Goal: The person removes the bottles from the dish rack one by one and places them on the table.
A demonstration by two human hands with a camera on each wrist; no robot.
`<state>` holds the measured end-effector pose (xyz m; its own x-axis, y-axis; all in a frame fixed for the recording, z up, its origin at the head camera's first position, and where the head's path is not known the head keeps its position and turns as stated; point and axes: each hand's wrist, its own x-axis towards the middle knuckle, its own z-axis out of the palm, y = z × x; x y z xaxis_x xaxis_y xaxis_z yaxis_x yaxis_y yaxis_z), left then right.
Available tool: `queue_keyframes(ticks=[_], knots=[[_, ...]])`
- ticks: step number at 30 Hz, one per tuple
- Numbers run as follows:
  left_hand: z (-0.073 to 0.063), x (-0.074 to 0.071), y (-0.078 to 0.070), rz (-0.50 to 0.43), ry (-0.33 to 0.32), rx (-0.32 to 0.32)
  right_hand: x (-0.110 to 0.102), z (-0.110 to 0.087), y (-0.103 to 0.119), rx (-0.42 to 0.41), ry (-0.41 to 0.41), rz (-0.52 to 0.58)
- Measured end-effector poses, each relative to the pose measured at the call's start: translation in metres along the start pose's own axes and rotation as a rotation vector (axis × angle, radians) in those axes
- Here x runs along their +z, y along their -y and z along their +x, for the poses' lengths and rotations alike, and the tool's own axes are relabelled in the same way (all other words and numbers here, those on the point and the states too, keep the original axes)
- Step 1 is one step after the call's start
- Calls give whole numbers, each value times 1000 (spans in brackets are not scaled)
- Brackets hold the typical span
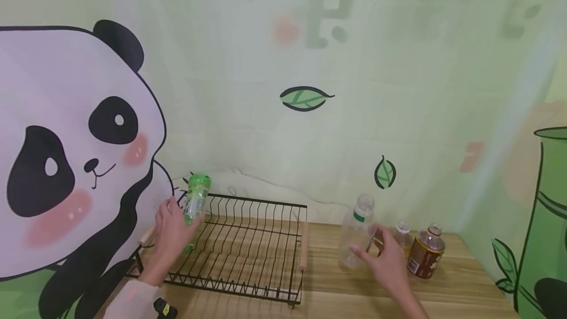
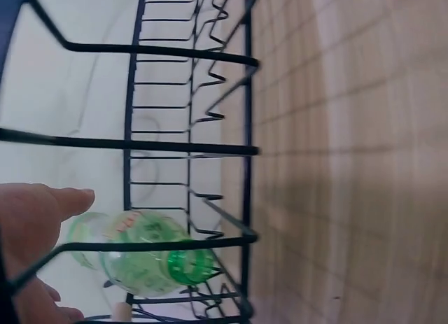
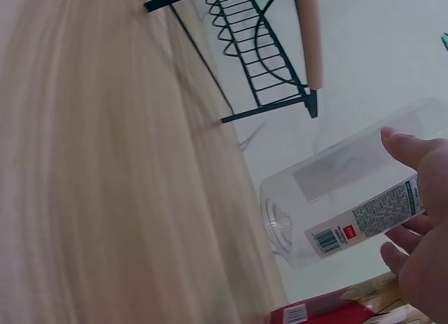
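On the left, my left hand (image 1: 170, 225) holds a clear plastic bottle with green ends (image 1: 195, 203) at the rack's left end. The left wrist view shows this bottle (image 2: 150, 250) behind black wires, its green cap toward the rack's floor, with my fingers (image 2: 52, 201) on either side of its upper end. My right hand (image 1: 387, 260) grips a clear, uncapped bottle (image 1: 354, 240) from the right, thumb and fingers spread around its side. A white label with a barcode shows on that bottle (image 3: 336, 198) in the right wrist view.
A black wire dish rack (image 1: 248, 250) with wooden handles stands on the wood-grain table (image 1: 323, 284). Right of my right hand are a brown-labelled bottle (image 1: 426, 252) and a smaller clear bottle (image 1: 403, 235). A panda-printed backdrop (image 1: 248, 132) hangs behind.
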<state>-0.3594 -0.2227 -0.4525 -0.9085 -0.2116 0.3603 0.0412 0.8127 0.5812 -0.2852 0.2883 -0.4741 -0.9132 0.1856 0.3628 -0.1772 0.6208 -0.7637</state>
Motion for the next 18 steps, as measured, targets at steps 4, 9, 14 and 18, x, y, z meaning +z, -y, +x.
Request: queue_keyframes(ticks=[4, 9, 14, 18], knots=[[-1, 8, 7, 2, -6, -6, 3, -3, -6, -2, -32, -81], [-2, 10, 9, 20, -41, 32, 7, -4, -8, 5, -28, -33], [-2, 12, 11, 10, 35, -4, 10, -6, -10, 35, 1, 24], [-3, 14, 15, -7, 108, -49, 13, -7, -12, 47, 0, 23]])
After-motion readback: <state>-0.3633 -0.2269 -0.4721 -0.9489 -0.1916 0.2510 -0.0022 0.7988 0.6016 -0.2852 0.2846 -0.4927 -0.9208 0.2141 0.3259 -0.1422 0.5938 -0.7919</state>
